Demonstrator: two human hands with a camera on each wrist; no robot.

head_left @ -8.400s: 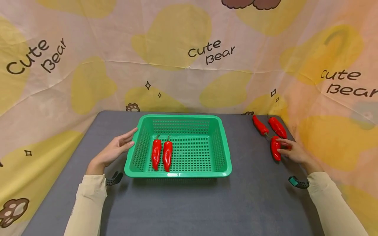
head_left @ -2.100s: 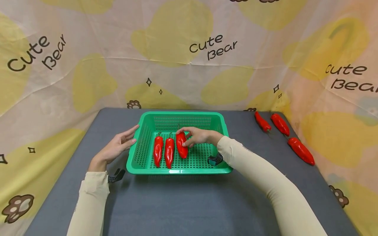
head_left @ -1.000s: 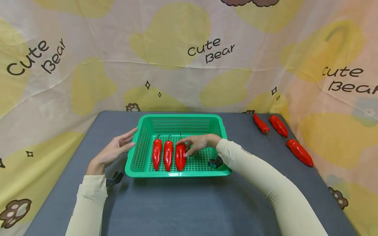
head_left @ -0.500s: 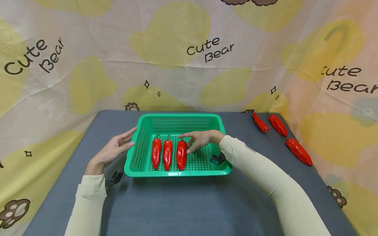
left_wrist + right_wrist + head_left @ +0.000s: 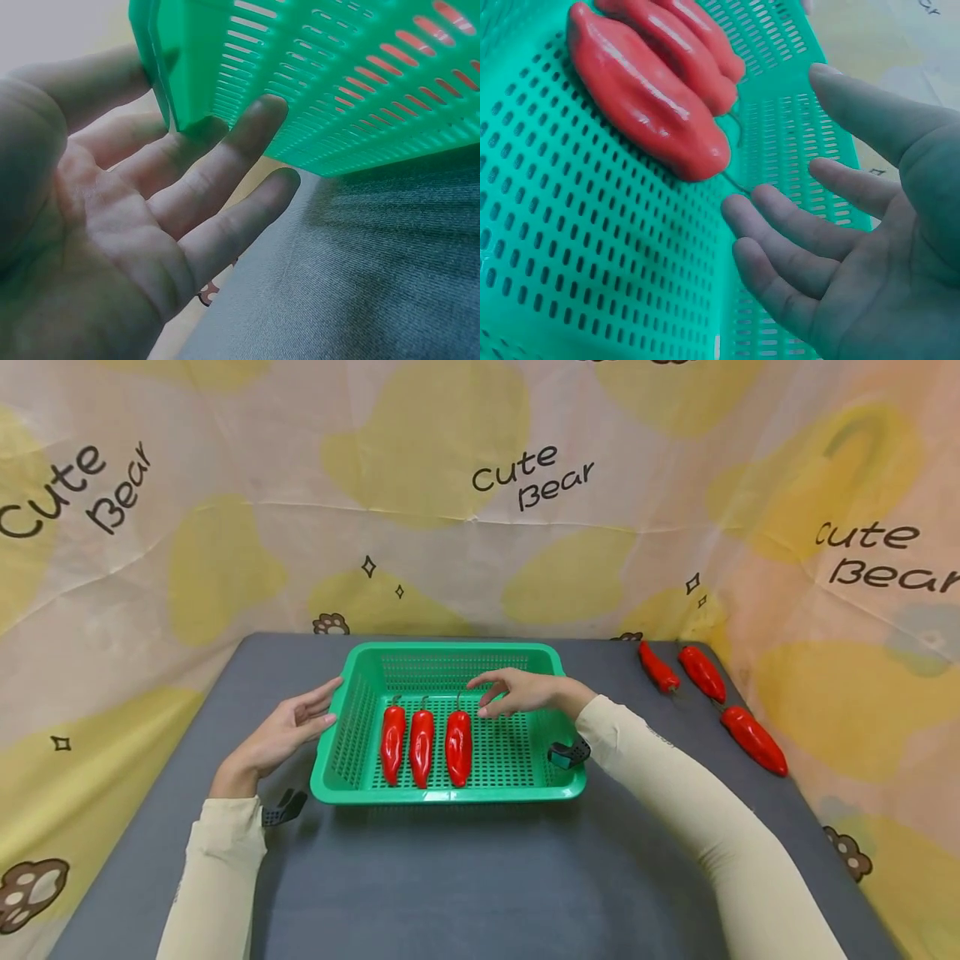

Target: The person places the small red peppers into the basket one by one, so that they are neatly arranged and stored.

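Note:
A green plastic basket point(image 5: 450, 796) with slotted walls stands on the grey table. Three red chili peppers lie side by side in its left half, stems toward the back; the rightmost chili pepper point(image 5: 458, 750) is nearest my right hand point(image 5: 528, 691). That hand hovers over the basket's back right part, fingers spread and holding nothing, as the right wrist view also shows beside the same pepper point(image 5: 645, 97). My left hand point(image 5: 281, 735) rests its extended fingertips at the basket's left rim; in the left wrist view its fingers point(image 5: 247, 142) lie along the outer wall.
At the back right table corner lie three more chili peppers: a slim one point(image 5: 658, 668), one beside it point(image 5: 702, 672) and a larger one point(image 5: 753, 740) nearer the edge. A printed fabric curtain point(image 5: 420, 460) borders the table's back and sides.
One chili pepper came from the right-hand group into the basket, beside the other two. My right hand has let go of it and moved up and right. The left hand stays at the rim.

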